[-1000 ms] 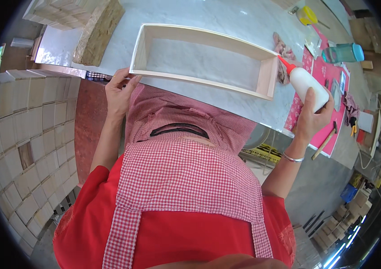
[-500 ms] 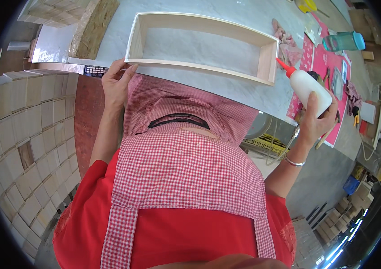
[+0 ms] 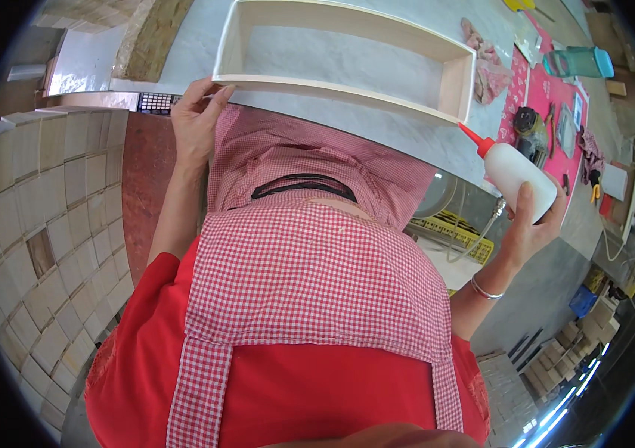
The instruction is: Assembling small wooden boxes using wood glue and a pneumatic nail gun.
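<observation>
Right hand (image 3: 530,224) grips raised glue bottle (image 3: 515,173), nozzle tilted toward wooden frame (image 3: 347,82).

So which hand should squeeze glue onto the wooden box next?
Probably the right hand: it already grips the white glue bottle, red tip aimed toward the wooden box. The left hand rests at the box's near corner, steadying it.

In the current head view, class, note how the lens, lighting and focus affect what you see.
Head view: fisheye bends the wooden frame and the table edge toward a black rim; daylight is even, with no hard glare; the glue bottle in the right hand is sharp, while clutter at the far right shrinks into unreadable detail.
</observation>
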The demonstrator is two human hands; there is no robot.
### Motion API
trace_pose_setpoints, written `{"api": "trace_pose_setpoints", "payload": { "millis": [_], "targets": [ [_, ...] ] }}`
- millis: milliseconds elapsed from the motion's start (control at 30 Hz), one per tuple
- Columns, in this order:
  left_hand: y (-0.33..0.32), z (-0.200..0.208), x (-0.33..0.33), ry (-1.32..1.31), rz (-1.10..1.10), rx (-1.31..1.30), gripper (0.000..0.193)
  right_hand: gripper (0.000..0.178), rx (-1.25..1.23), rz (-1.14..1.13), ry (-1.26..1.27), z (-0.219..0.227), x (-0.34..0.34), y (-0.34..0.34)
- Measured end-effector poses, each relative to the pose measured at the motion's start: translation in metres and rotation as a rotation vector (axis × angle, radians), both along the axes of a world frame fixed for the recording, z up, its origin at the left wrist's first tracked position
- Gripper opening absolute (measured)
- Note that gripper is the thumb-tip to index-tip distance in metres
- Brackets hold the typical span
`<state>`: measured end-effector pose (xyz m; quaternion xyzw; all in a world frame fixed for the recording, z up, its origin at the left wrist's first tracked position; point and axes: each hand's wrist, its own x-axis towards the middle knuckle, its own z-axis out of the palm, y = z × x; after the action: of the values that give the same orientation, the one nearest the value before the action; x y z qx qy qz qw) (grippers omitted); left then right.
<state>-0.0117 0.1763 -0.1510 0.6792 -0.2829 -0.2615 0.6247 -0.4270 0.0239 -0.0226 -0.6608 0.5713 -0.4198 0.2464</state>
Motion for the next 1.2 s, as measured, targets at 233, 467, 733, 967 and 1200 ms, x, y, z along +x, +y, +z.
{"api": "trace_pose_setpoints", "payload": {
  "millis": [233,467,733,967,1200],
  "targets": [
    [-0.02,-0.001,-0.011,-0.208,-0.046,0.038,0.023,0.044,0.202,0.21,-0.406,-0.031,0.091,0.017],
    [-0.02,0.001,-0.019,-0.144,-0.034,0.038,0.024,0.046,0.195,0.49,-0.329,-0.039,0.179,0.027],
    [-0.019,0.001,-0.013,-0.124,-0.044,0.024,0.025,0.048,0.211,0.526,-0.297,-0.033,0.208,0.027],
    [-0.018,0.0,-0.013,-0.18,-0.049,0.022,0.025,0.047,0.131,0.486,-0.203,-0.026,0.181,0.021],
    [-0.019,0.001,-0.013,-0.175,-0.044,0.01,0.022,0.044,0.07,0.371,-0.109,-0.02,0.135,0.014]
  ]
}}
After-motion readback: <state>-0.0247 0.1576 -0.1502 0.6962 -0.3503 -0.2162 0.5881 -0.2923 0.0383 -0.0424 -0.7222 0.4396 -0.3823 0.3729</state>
